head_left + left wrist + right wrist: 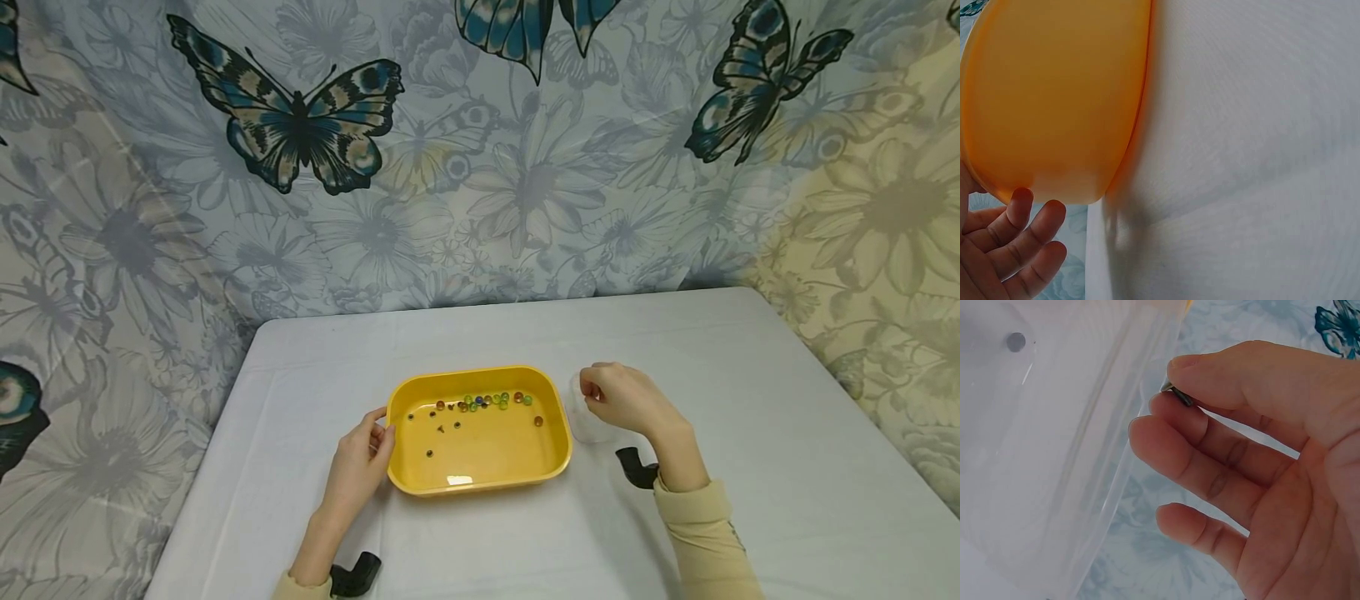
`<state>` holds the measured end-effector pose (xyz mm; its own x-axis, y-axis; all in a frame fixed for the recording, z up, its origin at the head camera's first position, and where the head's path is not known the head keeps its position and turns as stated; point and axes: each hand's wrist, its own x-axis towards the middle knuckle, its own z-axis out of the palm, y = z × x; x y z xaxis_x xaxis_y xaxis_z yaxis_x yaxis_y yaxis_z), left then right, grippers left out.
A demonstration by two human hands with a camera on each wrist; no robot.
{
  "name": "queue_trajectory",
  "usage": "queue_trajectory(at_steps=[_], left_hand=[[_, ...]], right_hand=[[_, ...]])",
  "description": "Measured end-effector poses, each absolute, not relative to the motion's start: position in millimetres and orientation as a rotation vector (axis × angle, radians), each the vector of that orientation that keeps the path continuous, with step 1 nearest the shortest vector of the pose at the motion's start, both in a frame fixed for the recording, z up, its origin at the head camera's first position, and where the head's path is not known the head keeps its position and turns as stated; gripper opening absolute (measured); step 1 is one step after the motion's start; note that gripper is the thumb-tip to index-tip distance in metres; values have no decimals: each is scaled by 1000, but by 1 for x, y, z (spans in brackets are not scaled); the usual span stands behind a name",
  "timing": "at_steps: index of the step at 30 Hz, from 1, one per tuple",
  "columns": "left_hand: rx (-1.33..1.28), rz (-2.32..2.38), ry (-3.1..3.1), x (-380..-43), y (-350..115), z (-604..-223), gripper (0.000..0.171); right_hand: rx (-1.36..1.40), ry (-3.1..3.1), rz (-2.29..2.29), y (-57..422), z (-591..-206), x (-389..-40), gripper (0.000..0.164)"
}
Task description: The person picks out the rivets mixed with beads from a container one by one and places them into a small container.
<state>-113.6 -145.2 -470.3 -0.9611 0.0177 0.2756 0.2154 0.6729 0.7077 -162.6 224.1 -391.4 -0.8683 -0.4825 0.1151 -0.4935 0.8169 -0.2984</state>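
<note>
A yellow tray (487, 467) lies on the white-covered table with small beads and metal bits in it. My left hand (362, 458) holds the tray's left end, thumb and fingers at the rim; in the left wrist view its fingertips (1054, 215) sit against the tray's end wall (1054, 125). To the right, my right hand (626, 400) is above a clear plastic container (588, 425). Between thumb and index finger it pinches a small dark metal screw (1181, 396), close by the container's side wall (1094, 425) in the right wrist view.
Green and amber beads (503, 400) line the tray's far side, with several small metal pieces (441, 429) at its left. A small round grey spot (1016, 342) shows in the clear container. A butterfly-print cloth (525, 208) hangs behind the table.
</note>
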Motion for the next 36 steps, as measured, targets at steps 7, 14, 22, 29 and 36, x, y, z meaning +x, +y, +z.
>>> queue_trajectory(at_steps=[7,14,22,29,36], left_hand=[[-187,-1161,-2646,-113,-145,-470,28],[-184,-1163,-2648,-114,-145,-470,28],[-180,-1162,-2650,-114,-145,-470,29],[-192,-1165,-2646,-114,-145,-470,28],[-198,-1168,-2642,-115,-146,-471,28]], right_hand=[[764,-2972,508,229,-394,-162,18],[726,-2997,492,232,-394,-160,15],[686,-3026,478,235,-395,-161,8],[696,-3013,487,235,-395,-159,6],[686,-3004,494,234,-394,-159,7]])
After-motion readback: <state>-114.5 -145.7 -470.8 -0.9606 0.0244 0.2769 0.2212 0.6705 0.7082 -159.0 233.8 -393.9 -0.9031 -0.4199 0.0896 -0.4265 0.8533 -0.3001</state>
